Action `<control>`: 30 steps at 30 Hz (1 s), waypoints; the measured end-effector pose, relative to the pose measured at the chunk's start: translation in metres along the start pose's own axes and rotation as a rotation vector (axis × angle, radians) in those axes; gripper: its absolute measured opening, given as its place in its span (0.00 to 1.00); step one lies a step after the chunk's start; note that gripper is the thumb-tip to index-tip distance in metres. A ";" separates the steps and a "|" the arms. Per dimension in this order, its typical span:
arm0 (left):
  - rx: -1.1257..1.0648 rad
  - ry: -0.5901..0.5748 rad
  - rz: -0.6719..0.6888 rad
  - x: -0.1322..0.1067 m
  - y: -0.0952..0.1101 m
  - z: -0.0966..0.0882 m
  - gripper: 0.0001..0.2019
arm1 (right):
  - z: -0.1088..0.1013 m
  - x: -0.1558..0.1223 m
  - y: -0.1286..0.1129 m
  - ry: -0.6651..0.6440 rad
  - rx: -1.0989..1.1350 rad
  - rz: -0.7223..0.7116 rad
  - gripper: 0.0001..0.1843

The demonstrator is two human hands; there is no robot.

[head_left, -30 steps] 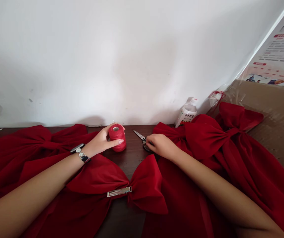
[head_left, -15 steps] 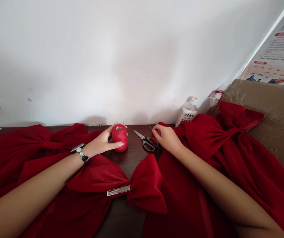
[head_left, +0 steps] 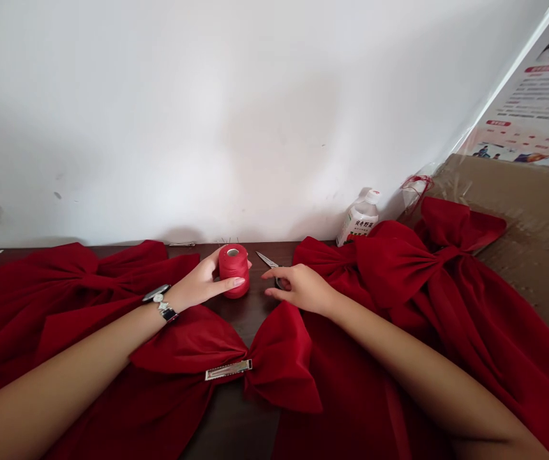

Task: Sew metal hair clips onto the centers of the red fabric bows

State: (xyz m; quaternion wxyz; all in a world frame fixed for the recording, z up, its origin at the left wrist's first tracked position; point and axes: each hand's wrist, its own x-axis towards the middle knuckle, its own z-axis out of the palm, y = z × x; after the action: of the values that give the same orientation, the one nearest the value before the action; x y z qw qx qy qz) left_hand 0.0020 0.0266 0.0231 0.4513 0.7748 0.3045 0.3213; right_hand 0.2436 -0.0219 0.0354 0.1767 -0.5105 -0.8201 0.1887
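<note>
My left hand (head_left: 206, 279) is wrapped round a spool of red thread (head_left: 236, 271) that stands upright, with a few thin needles (head_left: 226, 241) sticking up behind its top. To the right, my right hand (head_left: 303, 287) hovers over the black-handled scissors (head_left: 267, 259) with thumb and forefinger apart, and I see nothing between them. It covers most of the scissors' handles. Nearer to me lies a red fabric bow (head_left: 281, 358), back side up, with a metal hair clip (head_left: 229, 370) across its middle.
More red bows lie at the left (head_left: 92, 275) and right (head_left: 442, 255). A white-capped bottle (head_left: 360, 217) stands against the wall behind them. Another metal clip (head_left: 182, 244) rests at the table's back edge. A cardboard box (head_left: 533, 211) is at the far right.
My right hand has moved left and toward me, over the scissors' handles. The needle seen in its fingertips before no longer shows there. The spool has shifted slightly right.
</note>
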 end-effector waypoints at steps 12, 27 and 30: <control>0.163 0.140 0.072 0.000 0.002 0.014 0.29 | 0.023 0.007 -0.006 0.014 0.146 -0.085 0.04; -0.073 -0.183 0.040 0.001 -0.012 -0.005 0.35 | 0.005 0.009 0.016 0.147 0.046 0.078 0.10; -0.219 -0.227 0.060 0.000 -0.013 -0.007 0.36 | -0.001 0.009 0.018 0.189 -0.001 0.121 0.10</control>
State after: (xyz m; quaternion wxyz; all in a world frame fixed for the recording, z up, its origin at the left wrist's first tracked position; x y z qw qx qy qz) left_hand -0.0054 0.0354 0.0139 0.5551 0.7609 0.1914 0.2760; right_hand 0.2539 -0.0060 0.0291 0.2412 -0.5748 -0.7675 0.1497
